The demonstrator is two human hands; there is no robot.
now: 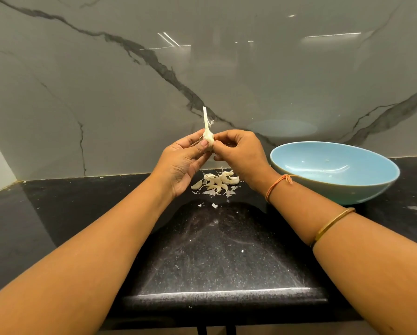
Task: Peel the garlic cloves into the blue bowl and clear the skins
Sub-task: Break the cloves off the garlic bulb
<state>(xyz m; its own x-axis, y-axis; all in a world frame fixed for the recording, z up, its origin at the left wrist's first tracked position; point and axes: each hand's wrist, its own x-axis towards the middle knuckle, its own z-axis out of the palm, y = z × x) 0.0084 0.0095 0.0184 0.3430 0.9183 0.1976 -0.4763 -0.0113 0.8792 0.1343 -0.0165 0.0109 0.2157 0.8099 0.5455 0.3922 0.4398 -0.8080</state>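
Both hands pinched a garlic stem (207, 136) above the counter (81, 213), left hand (183, 163) steadying, right hand (241, 153) likely pulling cloves loose. Cloves (216, 181) lay beneath; bowl (335, 187) at three o'clock.

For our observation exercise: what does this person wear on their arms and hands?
No sleeves or gloves show. The right wrist has a knotted orange thread, with a thin gold-coloured bangle further up that forearm. The left hand and arm wear nothing.
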